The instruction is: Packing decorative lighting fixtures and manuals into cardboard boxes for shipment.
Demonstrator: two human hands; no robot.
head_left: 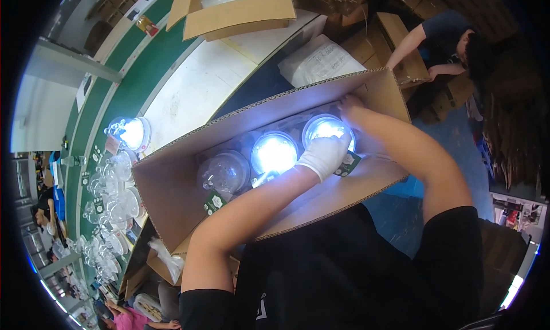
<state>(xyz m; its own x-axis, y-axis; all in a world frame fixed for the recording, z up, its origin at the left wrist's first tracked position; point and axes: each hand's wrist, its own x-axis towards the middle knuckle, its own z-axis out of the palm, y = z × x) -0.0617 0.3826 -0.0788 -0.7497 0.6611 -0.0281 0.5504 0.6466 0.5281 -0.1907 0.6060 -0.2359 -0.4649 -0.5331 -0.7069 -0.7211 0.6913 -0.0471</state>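
Note:
An open cardboard box (pixel 166 187) stands tilted in front of me. Inside are three clear plastic dome-shaped lamps in a row: an unlit-looking lamp (pixel 224 173) at the left, a brightly lit middle lamp (pixel 274 152), and a lit right lamp (pixel 316 127). My left hand (pixel 325 157), in a white glove, reaches across the box with its fingers closed on the right lamp. A green printed tag (pixel 347 165) hangs beside that hand. My right hand (pixel 352 111), bare, reaches in by the box's far right corner, next to the same lamp; its fingertips are mostly hidden.
At the left, a green-and-white worktable (pixel 197 81) carries several clear domes (pixel 117 201) and one lit dome (pixel 130 133). Another open carton (pixel 240 18) sits on its far part. Beyond my box lies a white plastic-wrapped package (pixel 321 61). A person (pixel 441 40) bends over cartons at the far right.

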